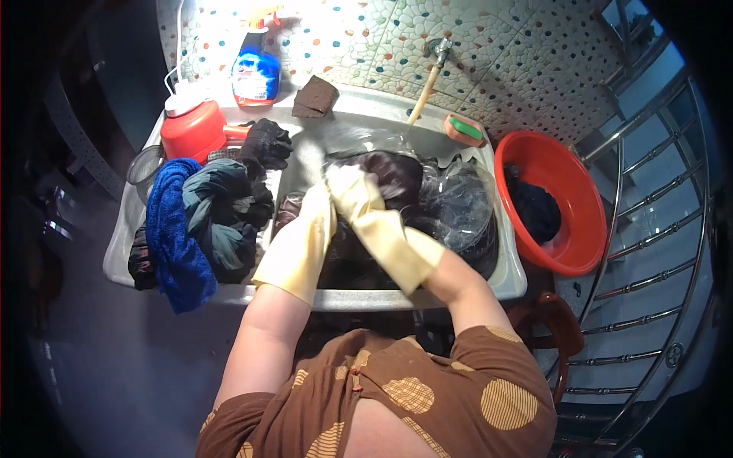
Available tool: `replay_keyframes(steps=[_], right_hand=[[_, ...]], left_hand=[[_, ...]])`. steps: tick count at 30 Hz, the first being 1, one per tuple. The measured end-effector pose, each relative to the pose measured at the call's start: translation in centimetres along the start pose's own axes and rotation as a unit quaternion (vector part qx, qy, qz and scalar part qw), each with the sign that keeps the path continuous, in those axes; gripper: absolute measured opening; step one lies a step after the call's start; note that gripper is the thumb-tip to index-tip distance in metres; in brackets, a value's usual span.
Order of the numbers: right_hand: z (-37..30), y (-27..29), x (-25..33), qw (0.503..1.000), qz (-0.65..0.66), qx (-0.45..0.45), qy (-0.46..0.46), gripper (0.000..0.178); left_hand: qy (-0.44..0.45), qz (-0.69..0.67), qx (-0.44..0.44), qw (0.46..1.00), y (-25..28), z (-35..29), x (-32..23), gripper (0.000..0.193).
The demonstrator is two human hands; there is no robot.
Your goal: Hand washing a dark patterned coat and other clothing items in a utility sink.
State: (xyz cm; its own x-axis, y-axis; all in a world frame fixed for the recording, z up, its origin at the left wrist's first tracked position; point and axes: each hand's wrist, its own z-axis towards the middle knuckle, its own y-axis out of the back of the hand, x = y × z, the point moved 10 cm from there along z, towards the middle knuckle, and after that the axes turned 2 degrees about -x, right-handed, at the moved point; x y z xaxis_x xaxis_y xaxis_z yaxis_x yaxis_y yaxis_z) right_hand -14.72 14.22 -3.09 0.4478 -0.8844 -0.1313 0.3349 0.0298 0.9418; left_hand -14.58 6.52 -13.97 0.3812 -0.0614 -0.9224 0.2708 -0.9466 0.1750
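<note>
Dark, wet laundry point(391, 174) with a maroon sheen lies bunched in the right-hand basin of a speckled sink point(359, 300), where a person's left hand point(322, 204) and right hand point(355, 195), both in pale yellow rubber gloves, meet at its near-left edge (both blur, and from where I stand I cannot tell whether the fingers are closed on it). Behind, a pale hose point(424, 93) hangs from a wall tap point(440, 49); a blue towel point(177, 237) drapes over the sink's left side, and a red plastic tub point(586, 229) holding dark cloth point(536, 210) stands at right.
</note>
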Motion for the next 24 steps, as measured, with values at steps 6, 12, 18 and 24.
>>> replay_keyframes(steps=[6, 12, 18, 24], right_hand=[[-1.7, 3.3, -1.4, 0.990, 0.022, -0.143, 0.007, 0.011], [0.4, 1.9, -14.3, 0.955, 0.197, -0.142, -0.167, 0.024], [-3.8, 8.1, -19.8, 0.862, 0.411, -0.234, -0.180, 0.028], [-8.6, 3.2, -21.3, 0.905, 0.352, -0.036, -0.236, 0.063]], left_hand=[[-0.026, 0.023, -0.021, 0.999, -0.9, -3.4, -2.5, 0.067], [-0.078, 0.062, -0.034, 0.994, 3.8, -2.4, -5.4, 0.071], [-0.106, 0.076, -0.059, 0.990, 3.7, -3.5, -9.3, 0.076], [-0.443, 0.239, 0.054, 0.863, -3.2, -8.5, -13.2, 0.095]])
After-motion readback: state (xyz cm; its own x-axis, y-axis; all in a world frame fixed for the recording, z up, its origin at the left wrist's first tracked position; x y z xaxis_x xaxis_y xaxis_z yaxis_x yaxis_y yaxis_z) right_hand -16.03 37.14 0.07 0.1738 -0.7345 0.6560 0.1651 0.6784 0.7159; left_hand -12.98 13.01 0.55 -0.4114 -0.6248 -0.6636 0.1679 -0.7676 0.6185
